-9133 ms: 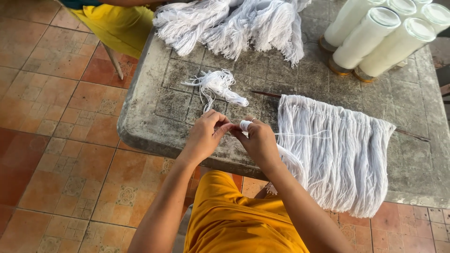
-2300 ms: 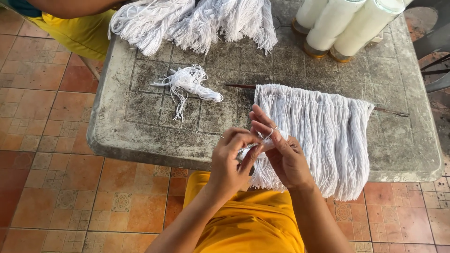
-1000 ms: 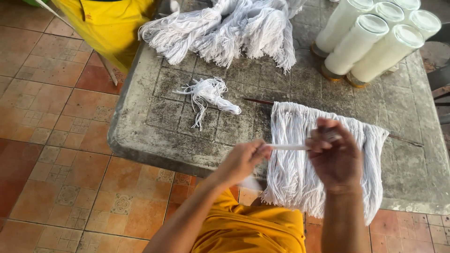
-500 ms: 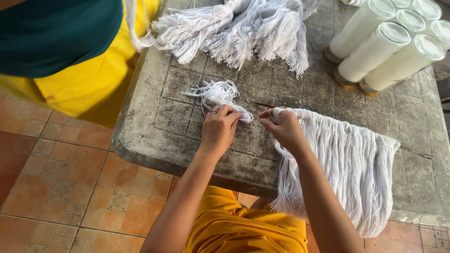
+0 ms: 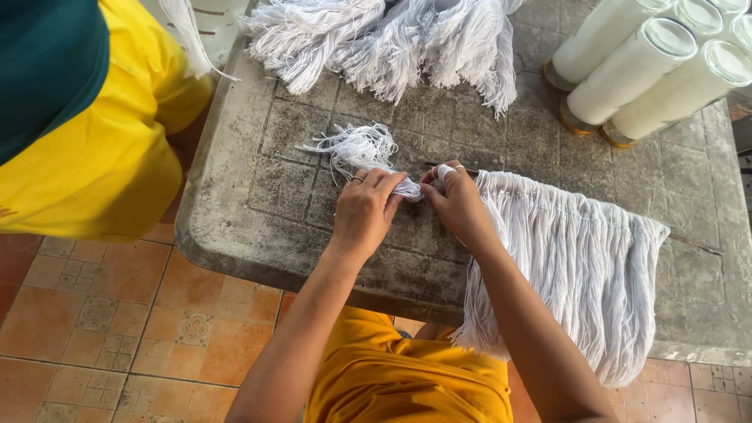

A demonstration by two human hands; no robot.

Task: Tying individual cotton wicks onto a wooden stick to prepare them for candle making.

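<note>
I observe the left hand (image 5: 363, 210) closed, fingertips pinching the tail of a small loose bundle of white strings (image 5: 363, 149) lying on the stone table (image 5: 258, 204). The right hand (image 5: 457, 204) is curled around a white thread wad (image 5: 444, 174), just beside the fringe of white strings (image 5: 572, 258) hung on a thin stick (image 5: 693, 241).

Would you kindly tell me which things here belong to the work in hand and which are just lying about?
In hand: left hand, right hand, small string bundle, string fringe on a stick.
Lying about: string heaps, white tubes, stone table.
</note>
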